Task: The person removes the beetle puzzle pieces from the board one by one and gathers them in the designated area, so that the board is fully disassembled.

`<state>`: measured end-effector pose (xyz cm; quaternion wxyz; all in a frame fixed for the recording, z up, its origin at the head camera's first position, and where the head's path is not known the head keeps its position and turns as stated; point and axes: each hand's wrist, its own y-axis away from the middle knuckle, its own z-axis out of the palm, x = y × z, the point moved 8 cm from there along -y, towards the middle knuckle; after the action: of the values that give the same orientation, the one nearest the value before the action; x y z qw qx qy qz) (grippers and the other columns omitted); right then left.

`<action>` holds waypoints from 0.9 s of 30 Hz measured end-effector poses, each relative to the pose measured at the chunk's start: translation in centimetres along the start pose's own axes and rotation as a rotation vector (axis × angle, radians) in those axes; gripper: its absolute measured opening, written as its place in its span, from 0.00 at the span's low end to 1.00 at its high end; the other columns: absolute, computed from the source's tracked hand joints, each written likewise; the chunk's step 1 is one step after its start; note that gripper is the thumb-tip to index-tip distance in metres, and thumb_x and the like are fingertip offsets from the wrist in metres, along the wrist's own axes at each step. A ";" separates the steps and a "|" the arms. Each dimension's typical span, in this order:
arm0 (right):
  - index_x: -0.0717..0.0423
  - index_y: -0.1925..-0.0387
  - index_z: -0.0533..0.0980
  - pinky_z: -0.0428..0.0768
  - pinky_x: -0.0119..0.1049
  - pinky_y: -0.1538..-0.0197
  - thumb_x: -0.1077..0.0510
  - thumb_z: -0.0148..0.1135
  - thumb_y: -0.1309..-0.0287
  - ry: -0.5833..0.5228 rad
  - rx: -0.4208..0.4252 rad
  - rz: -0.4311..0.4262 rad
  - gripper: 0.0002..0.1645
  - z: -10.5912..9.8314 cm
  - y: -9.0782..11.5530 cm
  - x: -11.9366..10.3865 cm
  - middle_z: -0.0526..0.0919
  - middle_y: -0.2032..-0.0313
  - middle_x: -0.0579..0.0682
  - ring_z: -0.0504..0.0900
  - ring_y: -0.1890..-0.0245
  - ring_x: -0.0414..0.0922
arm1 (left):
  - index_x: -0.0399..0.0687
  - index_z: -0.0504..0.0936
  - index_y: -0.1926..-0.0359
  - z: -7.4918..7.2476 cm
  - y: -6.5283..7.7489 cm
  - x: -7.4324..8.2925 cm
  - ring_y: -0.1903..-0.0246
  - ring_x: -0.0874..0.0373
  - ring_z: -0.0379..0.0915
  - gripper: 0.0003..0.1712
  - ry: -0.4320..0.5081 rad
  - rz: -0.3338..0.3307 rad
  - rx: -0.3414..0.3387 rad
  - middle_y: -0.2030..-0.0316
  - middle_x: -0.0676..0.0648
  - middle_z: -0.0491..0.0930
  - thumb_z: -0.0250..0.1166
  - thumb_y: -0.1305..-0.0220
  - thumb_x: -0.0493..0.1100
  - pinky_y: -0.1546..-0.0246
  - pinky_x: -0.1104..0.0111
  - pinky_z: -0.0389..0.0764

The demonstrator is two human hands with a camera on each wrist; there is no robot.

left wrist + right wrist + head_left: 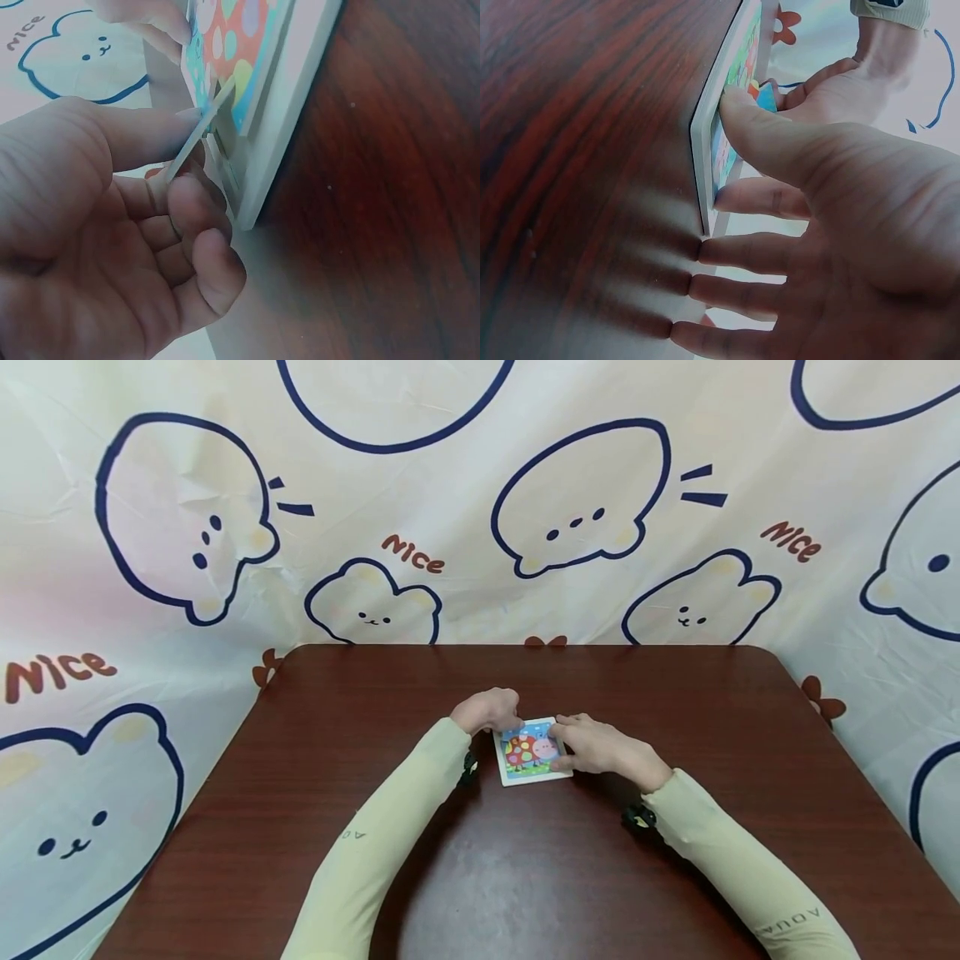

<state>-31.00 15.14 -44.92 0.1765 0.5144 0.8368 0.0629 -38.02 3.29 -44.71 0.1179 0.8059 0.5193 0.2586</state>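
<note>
A puzzle tray [537, 777] is lying flat on the bench [480, 877]. The left hand [489, 710] is pinching 1 thin piece [200, 130] at its far left corner; the right hand [600, 746] — fingers extended, unclenched — is touching its right side.

Pale glare clouds the tabletop [495, 877] and fingers [746, 253] cast soft shadows
</note>
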 end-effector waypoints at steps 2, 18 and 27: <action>0.54 0.34 0.70 0.70 0.59 0.37 0.41 0.65 0.41 0.001 0.000 0.001 0.37 0.0 0.0 0.0 0.63 0.29 0.63 0.63 0.31 0.61 | 0.42 0.76 0.51 -0.1 0.1 0.1 0.71 0.56 0.74 0.19 0.020 -0.001 0.011 0.64 0.46 0.78 0.62 0.32 0.52 0.73 0.70 0.73; 0.53 0.38 0.72 0.72 0.58 0.38 0.42 0.67 0.42 0.013 0.015 -0.007 0.34 0.0 -0.1 -0.1 0.64 0.30 0.64 0.65 0.33 0.62 | 0.43 0.77 0.49 0.6 1.5 0.1 0.62 0.53 0.76 0.18 0.140 -0.008 -0.044 0.58 0.45 0.79 0.66 0.37 0.45 0.65 0.67 0.80; 0.54 0.39 0.73 0.72 0.59 0.39 0.42 0.66 0.42 0.011 0.006 -0.015 0.34 -0.1 -0.1 -0.2 0.64 0.30 0.64 0.65 0.33 0.62 | 0.42 0.77 0.47 1.0 1.5 -0.4 0.69 0.54 0.75 0.19 0.220 -0.055 -0.028 0.60 0.45 0.78 0.64 0.35 0.46 0.70 0.69 0.78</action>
<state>-31.04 14.94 -44.81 0.1710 0.5082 0.8419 0.0618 -36.51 2.34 -44.99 0.0786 0.7563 0.5474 0.3495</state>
